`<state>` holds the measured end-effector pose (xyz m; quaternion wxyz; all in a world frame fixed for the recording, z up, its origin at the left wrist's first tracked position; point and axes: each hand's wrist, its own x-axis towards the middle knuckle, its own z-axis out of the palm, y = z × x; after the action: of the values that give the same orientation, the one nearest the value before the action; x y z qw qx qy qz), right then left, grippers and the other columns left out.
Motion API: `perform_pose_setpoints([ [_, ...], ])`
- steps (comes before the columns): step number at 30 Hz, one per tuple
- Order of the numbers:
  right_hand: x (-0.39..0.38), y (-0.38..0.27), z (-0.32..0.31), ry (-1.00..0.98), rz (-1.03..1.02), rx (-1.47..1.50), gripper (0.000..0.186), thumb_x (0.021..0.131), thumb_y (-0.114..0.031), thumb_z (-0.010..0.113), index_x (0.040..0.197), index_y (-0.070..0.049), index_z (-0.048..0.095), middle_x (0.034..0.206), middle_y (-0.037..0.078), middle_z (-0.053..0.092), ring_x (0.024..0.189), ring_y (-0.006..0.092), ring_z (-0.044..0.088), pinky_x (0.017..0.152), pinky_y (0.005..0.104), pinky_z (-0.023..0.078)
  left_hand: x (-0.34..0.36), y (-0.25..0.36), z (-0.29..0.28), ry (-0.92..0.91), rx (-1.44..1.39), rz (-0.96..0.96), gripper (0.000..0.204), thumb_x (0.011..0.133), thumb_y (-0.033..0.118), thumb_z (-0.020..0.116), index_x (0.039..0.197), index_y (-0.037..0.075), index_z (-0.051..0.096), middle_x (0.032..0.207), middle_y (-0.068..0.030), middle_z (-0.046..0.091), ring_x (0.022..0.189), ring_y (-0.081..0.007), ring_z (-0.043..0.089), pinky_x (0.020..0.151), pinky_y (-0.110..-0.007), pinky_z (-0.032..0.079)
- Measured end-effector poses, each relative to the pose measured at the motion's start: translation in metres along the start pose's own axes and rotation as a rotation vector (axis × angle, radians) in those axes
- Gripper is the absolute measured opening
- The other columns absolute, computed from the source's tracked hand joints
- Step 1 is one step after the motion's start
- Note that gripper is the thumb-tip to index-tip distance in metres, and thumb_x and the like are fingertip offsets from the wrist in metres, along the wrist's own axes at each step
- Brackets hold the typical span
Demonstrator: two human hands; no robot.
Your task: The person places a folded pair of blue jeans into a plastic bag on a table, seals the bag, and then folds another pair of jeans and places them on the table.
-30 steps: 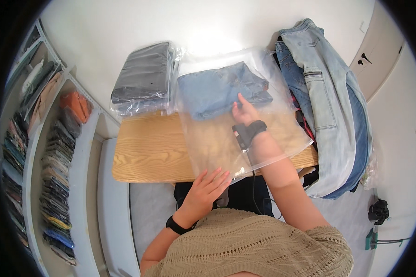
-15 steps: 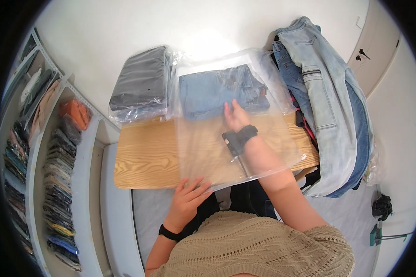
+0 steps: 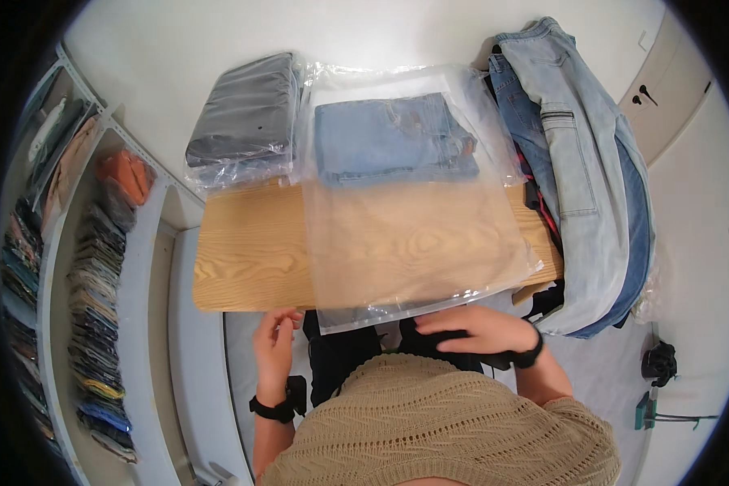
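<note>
Jeans of faded light-blue denim (image 3: 389, 142), folded into a flat rectangle, are seen lying in the far half of a large frosted-clear plastic bag (image 3: 413, 243), which is spread over a wood-grained tabletop (image 3: 243, 251). Half a second ago the right hand (image 3: 482, 330) was inside the bag at the lower edge of the denim; now it has been drawn out and is held just below the bag's near edge, fingers loosely extended, with nothing visibly gripped. The left hand (image 3: 274, 344) has been moved off that edge to just beside its left corner, fingers loosely bent and apparently empty. The hands are held well apart. By this it is judged that the placing of the jeans inside has been completed, or nearly so, while the near part of the bag is left flat and unfilled, overhanging the table's front.

Whether the right fingertips are brushing the plastic cannot be told, nor whether the bag's mouth is parted. The white panel (image 3: 381, 83) beyond the jeans is mostly covered, and its layer is not clear. Detail of the denim is softened by the film. Packed garments on the pale shelving (image 3: 146, 267) are cut off by the dark fisheye rim.
</note>
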<state>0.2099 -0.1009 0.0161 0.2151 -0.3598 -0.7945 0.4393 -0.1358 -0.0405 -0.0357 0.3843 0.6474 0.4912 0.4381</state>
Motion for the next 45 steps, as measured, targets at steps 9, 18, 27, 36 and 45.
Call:
perform_pose_setpoints([
  [9,-0.07,0.051,-0.062,1.258,0.446,0.155,0.026,0.092,-0.025,0.054,0.096,0.0,0.06,0.09,0.001,0.06,0.084,0.0104,0.054,0.078,0.0247,0.042,0.015,0.006,0.019,-0.333,-0.128,-0.381,0.031,0.094,0.03,0.045,0.09,0.004,0.061,0.074,-0.0027,0.061,0.063,-0.0098,0.053,0.057,-0.022,0.038],
  [18,-0.098,0.089,-0.005,1.197,0.682,0.481,0.015,0.085,-0.019,0.063,0.075,-0.009,0.059,0.063,-0.002,0.057,0.052,0.006,0.052,0.048,0.0187,0.037,0.005,-0.014,0.012,-0.132,-0.004,-0.288,0.022,0.091,0.019,0.053,0.081,0.0,0.058,0.067,-0.0045,0.057,0.06,-0.0124,0.052,0.056,-0.025,0.04],
  [27,-0.111,0.06,-0.001,1.075,0.673,0.558,0.033,0.091,-0.033,0.056,0.07,-0.008,0.058,0.056,-0.001,0.055,0.049,0.0065,0.048,0.047,0.0191,0.034,0.026,0.09,0.054,-0.055,0.521,0.417,0.019,0.083,0.016,0.061,0.097,0.003,0.06,0.094,-0.0125,0.06,0.091,-0.0283,0.054,0.077,-0.036,0.043],
  [36,-0.094,0.045,-0.002,1.105,0.526,0.659,0.035,0.091,-0.031,0.053,0.066,-0.007,0.058,0.052,-0.002,0.051,0.046,0.0054,0.043,0.046,0.0199,0.03,0.027,0.128,0.23,-0.556,0.492,1.016,0.016,0.077,0.013,0.061,0.091,0.007,0.061,0.086,-0.0074,0.058,0.089,-0.0245,0.055,0.077,-0.037,0.045],
  [45,-0.094,0.049,-0.007,1.104,0.42,0.725,0.032,0.09,-0.025,0.053,0.063,-0.008,0.054,0.052,-0.003,0.046,0.046,0.005,0.038,0.043,0.0204,0.026,0.028,0.117,0.267,-0.462,0.443,1.166,0.008,0.072,0.014,0.059,0.078,0.01,0.055,0.074,-0.0001,0.052,0.069,-0.0168,0.056,0.057,-0.03,0.044],
])
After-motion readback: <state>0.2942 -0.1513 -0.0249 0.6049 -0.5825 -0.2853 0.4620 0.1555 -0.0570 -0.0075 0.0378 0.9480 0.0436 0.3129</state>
